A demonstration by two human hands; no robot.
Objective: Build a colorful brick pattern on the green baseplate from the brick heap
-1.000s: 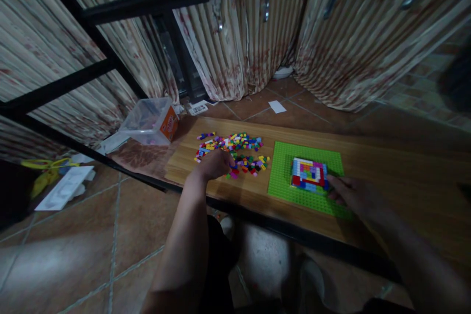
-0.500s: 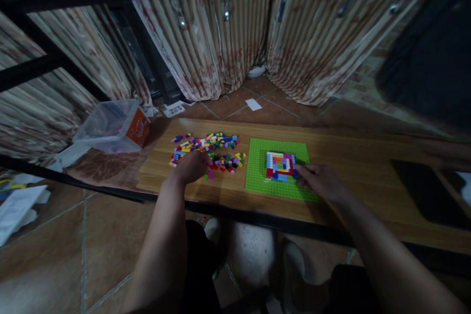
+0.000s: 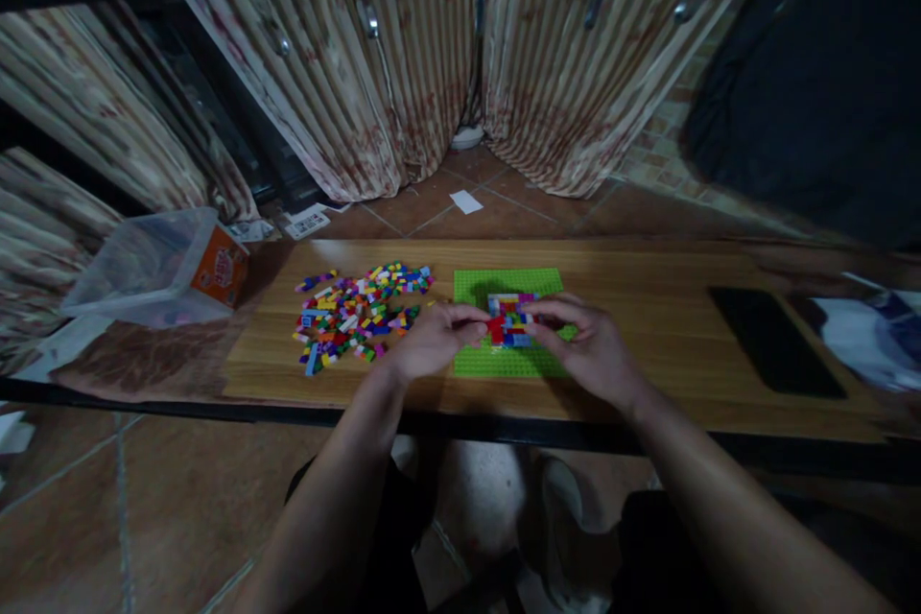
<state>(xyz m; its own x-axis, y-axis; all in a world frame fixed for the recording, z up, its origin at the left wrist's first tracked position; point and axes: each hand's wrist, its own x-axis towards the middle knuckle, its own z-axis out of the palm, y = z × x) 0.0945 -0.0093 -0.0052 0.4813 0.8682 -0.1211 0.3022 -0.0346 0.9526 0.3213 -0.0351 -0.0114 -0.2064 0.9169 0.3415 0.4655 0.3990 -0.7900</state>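
Observation:
A low square build of colourful toy bricks (image 3: 514, 340) stands on the green baseplate (image 3: 471, 361). My left hand (image 3: 440, 340) reaches over its left side, thumb and forefinger pinched on a red brick (image 3: 496, 327). From the right, my right hand (image 3: 591, 345) has its thumb and fingertips closed together at the build's right part. Whether it grips the build or a small separate piece cannot be made out. Both hands cover parts of the build and baseplate. Left of the baseplate lies a spread of loose mixed-colour bricks (image 3: 352, 302).
The wooden table (image 3: 648, 307) carries a dark flat slab (image 3: 773, 341) at the right. A clear plastic bin (image 3: 144, 269) with an orange label stands off its left end. Crumpled white and blue packaging (image 3: 863, 336) lies far right. Behind hang striped curtains (image 3: 410, 86).
My left hand has moved right from the loose bricks to the build, bringing a red brick. My right hand stays by the build's right side. The view has shifted right.

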